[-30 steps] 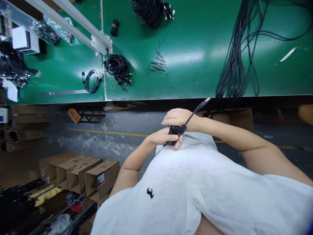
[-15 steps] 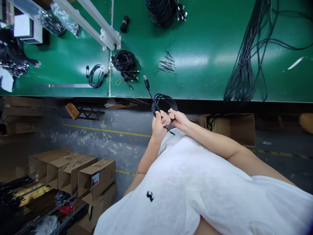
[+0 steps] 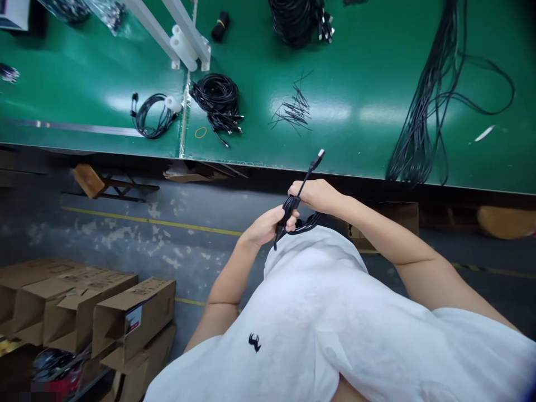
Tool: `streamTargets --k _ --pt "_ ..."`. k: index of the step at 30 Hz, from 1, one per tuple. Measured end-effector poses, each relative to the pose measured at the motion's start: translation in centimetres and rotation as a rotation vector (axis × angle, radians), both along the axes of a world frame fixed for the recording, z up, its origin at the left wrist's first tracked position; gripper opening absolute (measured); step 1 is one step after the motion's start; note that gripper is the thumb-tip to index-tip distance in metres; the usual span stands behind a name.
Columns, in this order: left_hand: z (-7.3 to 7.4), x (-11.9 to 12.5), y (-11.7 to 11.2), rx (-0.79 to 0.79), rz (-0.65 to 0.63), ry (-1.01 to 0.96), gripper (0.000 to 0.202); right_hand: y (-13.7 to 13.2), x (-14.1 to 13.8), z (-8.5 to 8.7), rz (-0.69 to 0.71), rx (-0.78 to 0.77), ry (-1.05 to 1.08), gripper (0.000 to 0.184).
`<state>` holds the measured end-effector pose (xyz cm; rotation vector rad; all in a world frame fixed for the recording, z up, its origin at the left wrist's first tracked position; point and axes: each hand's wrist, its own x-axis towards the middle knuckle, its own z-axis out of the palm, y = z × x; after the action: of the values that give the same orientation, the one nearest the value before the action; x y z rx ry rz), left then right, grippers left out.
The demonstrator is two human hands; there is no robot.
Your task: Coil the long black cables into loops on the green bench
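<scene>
The green table (image 3: 355, 139) spans the whole width, its near edge running just beyond the hands. Grey floor (image 3: 201, 254) opens to the left of the body, bounded by cardboard boxes (image 3: 144, 312) at lower left and a wooden stool (image 3: 89, 181) near the table's edge. On the table, a long cable bundle (image 3: 422, 123) reaches the near edge at right; white posts (image 3: 186, 28) stand in the way at upper left, beside the seam, with a heap of coiled cables (image 3: 215, 95) before them. Bare green surface lies between heap and bundle, broken by scattered thin wires (image 3: 296, 111). The left hand (image 3: 268, 224) pinches a black cable coil (image 3: 288, 209) between thumb and fingers, short of the edge at waist level. The right hand (image 3: 317, 194) bends at the coil's upper end; I cannot tell whether its partly hidden fingers grip. A yellow rubber band (image 3: 201, 137) lies near the heap.
</scene>
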<state>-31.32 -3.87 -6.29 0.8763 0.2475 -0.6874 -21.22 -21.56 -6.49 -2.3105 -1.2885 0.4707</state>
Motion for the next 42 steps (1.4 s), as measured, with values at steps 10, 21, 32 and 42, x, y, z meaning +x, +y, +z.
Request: streamTargets --k 10,21,32,42 --pt "-2.1 -2.5 -1.5 0.434 0.079 -0.11 0.035 0.0 2.5 -3.0 0.21 0.193 0.43 0.021" --pt "-1.8 -0.5 -2.3 0.496 0.723 0.362 0.032 -0.1 26.8 -15.7 -0.634 -0.357 0.065 0.024" --pt "-2.7 3.1 -4.1 0.478 0.78 0.318 0.036 -4.6 24.6 -14.1 -0.578 -0.089 0.416 0.025" --pt "-2.0 5.8 -6.4 0.406 0.399 0.015 0.03 -1.9 3.4 -6.1 -0.628 0.395 1.482 0.028"
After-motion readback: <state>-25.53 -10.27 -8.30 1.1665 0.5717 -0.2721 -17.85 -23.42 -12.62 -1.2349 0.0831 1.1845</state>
